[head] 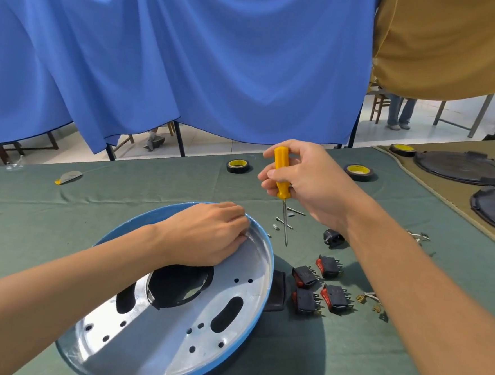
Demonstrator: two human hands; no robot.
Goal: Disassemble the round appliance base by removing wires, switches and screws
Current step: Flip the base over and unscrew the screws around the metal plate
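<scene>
Blue curtain (pixel 191 51) hangs behind worktop (pixel 153 180), which has green cloth over it. Round base (pixel 171 343) sits near edge, left of centre, tilted – shiny metal inside, blue rim, holes and slots showing. Left hand (pixel 207 237) lies on far rim, fingers curled over it. Right hand (pixel 308 180) grips yellow screwdriver (pixel 281 175) upright, tip down, just above cloth. Four black-and-red switches (pixel 333 297) lie loose right of base. Two tape rolls (pixel 238 166) further back – yellow label inside, print too small to read. Loose screws (pixel 285 222) beside screwdriver tip.
</scene>
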